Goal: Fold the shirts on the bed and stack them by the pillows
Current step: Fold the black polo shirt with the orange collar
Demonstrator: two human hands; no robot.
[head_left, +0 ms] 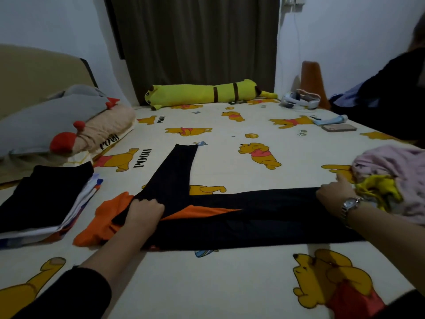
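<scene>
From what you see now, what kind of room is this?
Most likely a bedroom: a bed with a cartoon-bear sheet, pillows at its head, a long yellow plush toy by the curtain.

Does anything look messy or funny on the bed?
One sleeve of the black and orange shirt sticks out sideways, not yet folded in. On the right, a heap of unfolded clothes lies crumpled. The folded stack by the pillows looks tidy.
</scene>
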